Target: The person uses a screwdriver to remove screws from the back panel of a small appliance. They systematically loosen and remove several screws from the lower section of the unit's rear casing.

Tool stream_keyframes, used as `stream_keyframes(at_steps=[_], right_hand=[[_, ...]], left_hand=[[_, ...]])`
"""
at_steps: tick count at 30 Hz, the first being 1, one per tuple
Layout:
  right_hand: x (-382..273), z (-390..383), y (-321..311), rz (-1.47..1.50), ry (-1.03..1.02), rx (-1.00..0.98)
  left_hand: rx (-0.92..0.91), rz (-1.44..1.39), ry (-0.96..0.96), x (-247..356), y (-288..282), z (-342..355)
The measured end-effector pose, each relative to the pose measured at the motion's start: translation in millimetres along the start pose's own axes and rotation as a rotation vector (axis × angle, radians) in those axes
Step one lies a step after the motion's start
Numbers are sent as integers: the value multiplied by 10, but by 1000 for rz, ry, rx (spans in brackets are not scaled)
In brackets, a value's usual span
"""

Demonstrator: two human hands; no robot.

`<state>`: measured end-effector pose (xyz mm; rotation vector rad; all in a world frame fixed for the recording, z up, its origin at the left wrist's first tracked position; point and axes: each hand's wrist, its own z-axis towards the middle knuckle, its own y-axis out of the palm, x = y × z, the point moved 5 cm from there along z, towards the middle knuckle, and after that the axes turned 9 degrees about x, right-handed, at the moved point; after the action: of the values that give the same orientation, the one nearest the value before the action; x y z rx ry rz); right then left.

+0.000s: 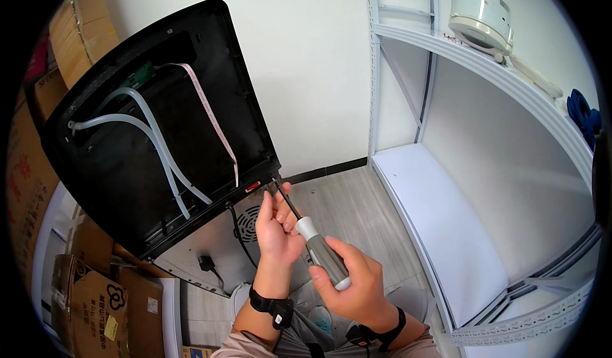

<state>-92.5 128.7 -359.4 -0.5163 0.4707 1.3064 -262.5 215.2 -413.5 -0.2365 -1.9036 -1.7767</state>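
A screwdriver (326, 256) with a grey handle and white collar is gripped in my right hand (361, 286). Its dark shaft slants up and left to the lower right corner of a raised black panel (191, 144). Close beneath that corner is my left hand (279, 230), fingers curled by the shaft's far end; whatever they pinch is hidden. A small red part (253, 186) sits on the panel's lower edge. Two translucent hoses (153, 128), a pale ribbon cable (210, 116) and a green circuit board (137, 76) show inside the panel. Below it is the appliance's grey body (191, 262).
A black plug with a cord (207, 264) is on the grey body, near a round vent (247, 223). Cardboard boxes (95, 307) crowd the left. White metal shelving (446, 224) stands at right, with a white appliance (481, 17) on top. Grey wood-look floor (344, 195) lies between.
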Motion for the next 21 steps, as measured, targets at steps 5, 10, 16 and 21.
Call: stream_keyframes(at_steps=[5,10,16,21], right_hand=[[14,-20,-19,11,30,-7],[16,-26,-31,31,44,-32],[-6,-12,-53,34,30,-14],[-9,8,-97,18,33,-17]], left_hand=[[-42,-150,-76,85,82,74],[88,-62,-47,57,95,67],[93,-94,-66,72,105,101],[124,-109,-93,24,126,124]])
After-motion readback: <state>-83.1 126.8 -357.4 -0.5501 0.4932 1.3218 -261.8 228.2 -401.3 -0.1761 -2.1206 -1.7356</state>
